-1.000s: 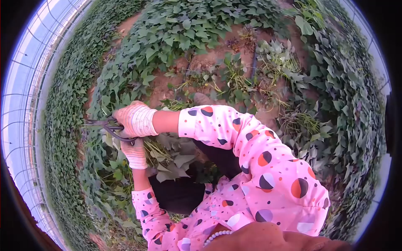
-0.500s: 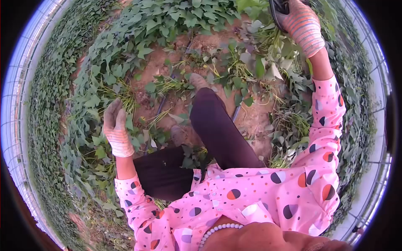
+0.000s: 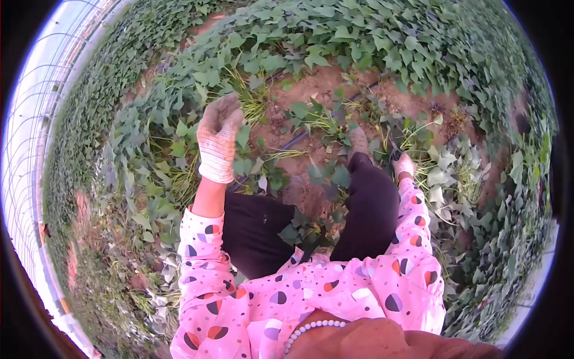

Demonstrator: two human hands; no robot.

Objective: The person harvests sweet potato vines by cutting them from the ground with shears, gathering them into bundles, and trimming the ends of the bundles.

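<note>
My left hand, in a soiled striped work glove, is raised above the leafy vines at left. Its fingers are loosely bent, with the thumb apart, and nothing shows in it. My right hand, gloved too, is low beside my right knee, closed around the black handles of scissors. The scissors point away from me toward the cut-looking stems of a vine bunch. Pale, upturned sweet potato leaves lie just right of that hand. The blades are small and hard to make out.
Dense green vines grow ahead and on both sides. Reddish bare soil shows before my legs, with a dark drip hose across it. Short stem clumps stand there. A greenhouse frame curves along the left.
My right hand came down from the upper right to beside my knee with the scissors. The view turned, and my left hand appears higher and farther right.
</note>
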